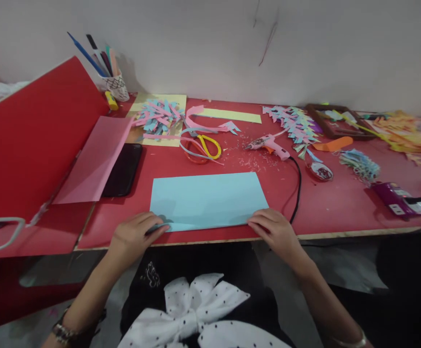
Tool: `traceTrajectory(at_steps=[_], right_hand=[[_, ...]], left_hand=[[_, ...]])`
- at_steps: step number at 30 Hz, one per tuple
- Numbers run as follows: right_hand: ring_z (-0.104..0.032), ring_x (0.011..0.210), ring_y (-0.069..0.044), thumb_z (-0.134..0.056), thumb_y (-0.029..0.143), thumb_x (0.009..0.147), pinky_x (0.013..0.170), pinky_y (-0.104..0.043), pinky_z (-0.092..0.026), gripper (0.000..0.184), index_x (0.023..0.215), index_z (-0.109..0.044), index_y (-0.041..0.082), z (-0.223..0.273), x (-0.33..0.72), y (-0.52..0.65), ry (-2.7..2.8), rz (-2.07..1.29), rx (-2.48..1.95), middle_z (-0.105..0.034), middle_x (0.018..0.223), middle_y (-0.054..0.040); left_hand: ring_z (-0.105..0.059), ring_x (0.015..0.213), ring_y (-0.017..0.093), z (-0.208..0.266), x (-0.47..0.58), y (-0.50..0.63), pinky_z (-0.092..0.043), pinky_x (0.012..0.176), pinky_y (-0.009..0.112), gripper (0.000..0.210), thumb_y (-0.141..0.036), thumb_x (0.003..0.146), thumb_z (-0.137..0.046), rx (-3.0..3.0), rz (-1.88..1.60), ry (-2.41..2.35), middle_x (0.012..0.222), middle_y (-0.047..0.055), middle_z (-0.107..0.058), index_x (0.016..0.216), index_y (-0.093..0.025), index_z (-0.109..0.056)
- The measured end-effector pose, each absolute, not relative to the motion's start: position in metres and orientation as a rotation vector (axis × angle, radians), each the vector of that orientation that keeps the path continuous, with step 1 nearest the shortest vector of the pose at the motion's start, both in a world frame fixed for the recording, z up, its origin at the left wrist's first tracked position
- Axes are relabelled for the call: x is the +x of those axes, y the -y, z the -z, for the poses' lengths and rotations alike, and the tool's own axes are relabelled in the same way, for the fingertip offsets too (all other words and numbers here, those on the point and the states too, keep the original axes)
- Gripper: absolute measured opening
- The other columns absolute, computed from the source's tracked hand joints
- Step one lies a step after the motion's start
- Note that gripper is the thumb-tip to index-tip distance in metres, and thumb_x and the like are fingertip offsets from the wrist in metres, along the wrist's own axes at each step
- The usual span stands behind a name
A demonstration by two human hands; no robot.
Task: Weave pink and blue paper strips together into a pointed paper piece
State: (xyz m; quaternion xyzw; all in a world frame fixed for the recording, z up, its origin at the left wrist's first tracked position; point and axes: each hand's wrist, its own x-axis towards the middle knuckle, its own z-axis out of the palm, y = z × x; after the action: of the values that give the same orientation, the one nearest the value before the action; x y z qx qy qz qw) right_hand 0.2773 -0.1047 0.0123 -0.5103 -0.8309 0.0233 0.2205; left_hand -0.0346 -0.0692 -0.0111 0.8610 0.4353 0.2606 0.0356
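A light blue sheet of paper (206,199) lies at the front edge of the red table, its near edge turned up in a narrow fold. At its near left corner, my left hand (138,234) pinches the folded edge between thumb and fingers. My right hand (270,229) grips the near right corner the same way. Behind the paper are yellow-handled scissors (210,146), partly under curled pink and blue paper strips (196,116). To their right rests a pink glue gun (268,145) with a black cord.
A pile of cut paper pieces (160,116) sits on a yellow sheet. Left are a black phone (125,169), a pink sheet (94,162), a raised red panel (40,145) and a pen cup (116,87). Right are a fringed paper garland (292,121), a spoon (320,170) and a purple power socket (395,198).
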Motion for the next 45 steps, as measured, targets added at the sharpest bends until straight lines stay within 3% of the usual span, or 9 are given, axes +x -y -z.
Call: traceTrajectory(at_steps=[4,11,26,30,36,40,45], right_hand=[[-0.054,0.069,-0.013,-0.037,0.027,0.088,0.085,-0.037,-0.03,0.029,0.073,-0.06,0.019,-0.025,0.259,0.102,2.42,0.087,-1.546,-0.063,0.072,-0.0011],[-0.049,0.059,-0.013,-0.043,0.022,0.086,0.059,-0.025,-0.03,0.027,0.063,-0.057,0.018,-0.017,0.227,0.085,2.627,0.095,-1.311,-0.057,0.061,0.0],[-0.049,0.055,-0.013,-0.036,0.037,0.088,0.061,-0.026,-0.027,0.035,0.068,-0.057,0.017,-0.005,0.232,0.064,2.669,0.107,-1.37,-0.057,0.058,-0.0012],[-0.05,0.057,-0.013,-0.036,0.038,0.088,0.062,-0.026,-0.026,0.035,0.07,-0.056,0.017,-0.005,0.232,0.063,2.672,0.048,-1.406,-0.058,0.06,-0.0009],[-0.051,0.058,-0.013,-0.037,0.038,0.088,0.063,-0.026,-0.025,0.034,0.068,-0.055,0.018,-0.004,0.231,0.062,2.661,0.04,-1.394,-0.059,0.059,-0.0005],[-0.053,0.06,-0.014,-0.04,0.037,0.087,0.064,-0.027,-0.025,0.03,0.07,-0.055,0.017,-0.002,0.23,0.061,2.666,0.053,-1.39,-0.059,0.06,-0.0003],[-0.053,0.061,-0.015,-0.042,0.036,0.086,0.064,-0.027,-0.025,0.027,0.072,-0.055,0.017,-0.001,0.232,0.061,2.659,0.043,-1.424,-0.06,0.062,-0.0002]], left_hand=[[-0.055,0.055,0.01,0.009,-0.033,0.069,-0.04,0.052,0.02,0.035,-0.037,0.087,-0.036,2.676,-0.785,-1.342,0.059,-0.001,-0.061,0.064,-0.018,-0.055],[-0.054,0.056,0.009,0.003,-0.029,0.07,-0.041,0.054,0.019,0.031,-0.035,0.085,-0.039,2.632,-0.756,-1.337,0.06,-0.001,-0.059,0.065,-0.018,-0.055],[-0.053,0.056,0.012,0.012,-0.028,0.07,-0.041,0.054,0.022,0.04,-0.038,0.089,-0.027,2.652,-0.632,-1.496,0.06,0.0,-0.056,0.067,-0.019,-0.054],[-0.059,0.068,0.014,0.011,-0.031,0.07,-0.045,0.062,0.024,0.035,-0.038,0.089,-0.027,2.608,-0.668,-1.516,0.075,0.003,-0.062,0.086,-0.018,-0.056],[-0.056,0.097,0.016,0.001,0.001,0.079,-0.039,0.084,0.031,0.034,-0.019,0.089,-0.029,2.961,-0.528,-1.264,0.108,0.002,-0.062,0.109,-0.026,-0.055],[-0.042,0.117,0.018,0.006,0.027,0.083,-0.031,0.096,0.036,0.045,-0.047,0.085,-0.033,2.955,-0.389,-1.077,0.129,-0.001,-0.047,0.125,-0.029,-0.041],[-0.037,0.122,0.017,0.011,0.013,0.081,-0.022,0.101,0.035,0.052,-0.056,0.082,-0.032,2.946,-0.352,-1.021,0.134,-0.002,-0.041,0.127,-0.031,-0.036]])
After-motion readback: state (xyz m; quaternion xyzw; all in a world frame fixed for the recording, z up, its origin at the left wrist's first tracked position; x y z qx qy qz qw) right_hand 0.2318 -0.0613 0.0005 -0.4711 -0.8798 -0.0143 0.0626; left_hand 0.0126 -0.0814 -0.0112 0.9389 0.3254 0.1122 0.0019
